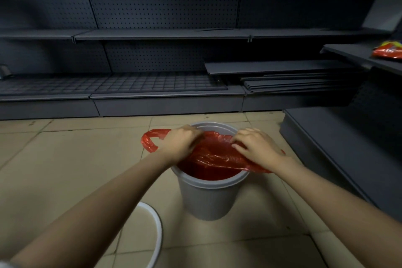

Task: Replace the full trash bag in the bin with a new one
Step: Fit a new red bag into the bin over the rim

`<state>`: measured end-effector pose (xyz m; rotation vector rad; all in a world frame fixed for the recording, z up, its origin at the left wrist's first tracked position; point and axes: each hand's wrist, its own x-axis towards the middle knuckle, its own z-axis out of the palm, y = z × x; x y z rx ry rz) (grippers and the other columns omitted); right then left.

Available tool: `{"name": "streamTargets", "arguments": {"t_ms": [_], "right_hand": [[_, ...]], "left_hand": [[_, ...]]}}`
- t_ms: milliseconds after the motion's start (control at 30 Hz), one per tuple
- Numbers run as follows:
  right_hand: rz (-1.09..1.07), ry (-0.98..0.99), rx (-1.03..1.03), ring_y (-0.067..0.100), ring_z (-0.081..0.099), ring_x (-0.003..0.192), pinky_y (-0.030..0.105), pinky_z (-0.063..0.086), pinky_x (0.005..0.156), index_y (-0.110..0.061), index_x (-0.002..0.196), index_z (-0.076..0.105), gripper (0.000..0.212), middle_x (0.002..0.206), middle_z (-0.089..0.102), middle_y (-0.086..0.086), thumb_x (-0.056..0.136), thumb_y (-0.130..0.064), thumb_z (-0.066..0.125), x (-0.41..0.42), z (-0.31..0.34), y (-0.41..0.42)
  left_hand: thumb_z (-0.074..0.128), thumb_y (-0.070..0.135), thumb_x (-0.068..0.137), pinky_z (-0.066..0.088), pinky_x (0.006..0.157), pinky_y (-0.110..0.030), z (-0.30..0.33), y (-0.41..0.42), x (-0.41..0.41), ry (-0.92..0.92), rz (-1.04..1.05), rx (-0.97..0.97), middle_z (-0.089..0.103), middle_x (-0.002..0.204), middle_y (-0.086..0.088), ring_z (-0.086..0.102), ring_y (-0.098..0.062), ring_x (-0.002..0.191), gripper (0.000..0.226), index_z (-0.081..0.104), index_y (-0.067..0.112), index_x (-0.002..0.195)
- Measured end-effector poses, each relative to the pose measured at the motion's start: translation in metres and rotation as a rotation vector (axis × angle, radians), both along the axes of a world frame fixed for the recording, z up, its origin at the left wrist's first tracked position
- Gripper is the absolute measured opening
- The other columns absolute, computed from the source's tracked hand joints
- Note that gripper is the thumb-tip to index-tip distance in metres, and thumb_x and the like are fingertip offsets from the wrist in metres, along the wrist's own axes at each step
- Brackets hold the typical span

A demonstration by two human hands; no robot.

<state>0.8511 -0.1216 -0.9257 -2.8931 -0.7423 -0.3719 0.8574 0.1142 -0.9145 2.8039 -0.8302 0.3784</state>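
Head view. Grey bin (208, 198) upright on tiled floor (65, 159), near dark shelving (152, 35). Red bag (217, 154) draped across bin mouth, lower part sunk inside, film bunched and creased over far half of opening. One bag handle (149, 140) hanging outside rim on left; bag edge spilling over rim on right, under wrist.

Left hand (180, 143) at far-left rim, fingers curled into film, grasping bag. Right hand (256, 148) at right side of opening, fingers bent, tips pinching bag film; palm down over plastic. Both forearms bare, reaching in from lower corners.

White basin (152, 235) on floor at lower left, near bin but apart from it, partly hidden by left forearm. Red packet (387, 50) lying on side shelf at upper right, well apart from bin. Loose shelf boards (282, 76) stacked on bottom shelf at right. Wire grid (108, 85) lying flat on bottom shelf at left.
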Motion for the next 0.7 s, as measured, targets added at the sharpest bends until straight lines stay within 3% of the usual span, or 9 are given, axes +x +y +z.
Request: {"name": "streamTargets", "arguments": {"t_ms": [133, 233, 333, 433, 533, 700], "right_hand": [[-0.07, 0.092, 0.016, 0.013, 0.061, 0.097, 0.029, 0.05, 0.085, -0.019, 0.108, 0.063, 0.029, 0.11, 0.066, 0.0, 0.095, -0.037, 0.043, 0.013, -0.02, 0.009], [-0.136, 0.133, 0.039, 0.013, 0.063, 0.094, 0.026, 0.051, 0.08, -0.019, 0.109, 0.062, 0.032, 0.111, 0.067, 0.0, 0.097, -0.036, 0.038, 0.025, -0.03, 0.004], [-0.166, 0.163, 0.029, 0.016, 0.054, 0.119, 0.032, 0.045, 0.1, -0.018, 0.129, 0.052, 0.039, 0.134, 0.056, 0.001, 0.098, -0.035, 0.036, 0.035, -0.033, 0.0], [-0.167, 0.187, 0.006, 0.016, 0.037, 0.136, 0.035, 0.032, 0.113, -0.017, 0.141, 0.037, 0.047, 0.15, 0.038, 0.0, 0.098, -0.036, 0.034, 0.046, -0.033, 0.002], [-0.167, 0.197, 0.019, 0.015, 0.026, 0.141, 0.035, 0.025, 0.116, -0.017, 0.146, 0.028, 0.052, 0.155, 0.027, -0.001, 0.098, -0.037, 0.035, 0.06, -0.033, 0.005], [-0.153, 0.211, 0.038, 0.014, 0.024, 0.142, 0.034, 0.028, 0.115, -0.022, 0.147, 0.02, 0.057, 0.157, 0.021, -0.005, 0.096, -0.039, 0.04, 0.078, -0.038, 0.009]], "left_hand": [[0.042, 0.032, 0.097, 0.048, 0.091, -0.037, -0.011, -0.006, 0.013, 0.134, 0.059, 0.094, 0.06, 0.123, -0.009, 0.056, -0.025, 0.112, 0.032, 0.058, 0.015, 0.118], [0.036, 0.039, 0.098, 0.047, 0.088, -0.038, -0.021, -0.003, 0.024, 0.173, 0.149, 0.091, 0.061, 0.122, -0.01, 0.056, -0.028, 0.111, 0.037, 0.057, 0.013, 0.115], [0.036, 0.041, 0.097, 0.048, 0.088, -0.038, -0.029, 0.006, 0.034, 0.179, 0.239, 0.073, 0.061, 0.123, -0.01, 0.058, -0.028, 0.11, 0.038, 0.055, 0.014, 0.118], [0.046, 0.043, 0.092, 0.041, 0.101, -0.038, -0.037, 0.013, 0.044, 0.18, 0.263, 0.096, 0.051, 0.138, -0.004, 0.048, -0.023, 0.125, 0.049, 0.043, 0.02, 0.135], [0.055, 0.045, 0.086, 0.037, 0.107, -0.037, -0.042, 0.016, 0.054, 0.139, 0.249, 0.067, 0.039, 0.144, -0.001, 0.035, -0.02, 0.133, 0.065, 0.033, 0.02, 0.142], [0.064, 0.048, 0.078, 0.035, 0.108, -0.037, -0.049, 0.026, 0.066, 0.175, 0.255, 0.028, 0.027, 0.15, -0.001, 0.028, -0.021, 0.138, 0.084, 0.02, 0.022, 0.145]]}}
